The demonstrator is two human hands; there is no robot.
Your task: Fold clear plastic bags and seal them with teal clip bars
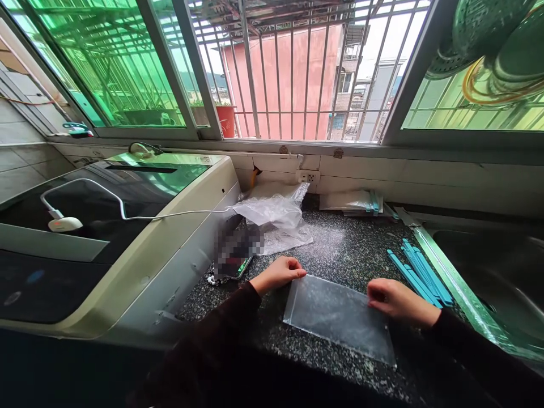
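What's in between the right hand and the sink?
A loose bunch of blue strips lies between the right hand and the sink; the head view shows it.

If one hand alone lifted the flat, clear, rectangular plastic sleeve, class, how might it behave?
The clear plastic sleeve would probably droop, since it looks like thin film. It is likely light: the left hand pinches its corner with fingertips. Its smooth sheen suggests it might slide easily.

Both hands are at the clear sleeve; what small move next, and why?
I'd probably have the right hand firmly pinch the clear sleeve: the left hand pinches its far left corner, while the right hand is at the far edge, its hold unclear.
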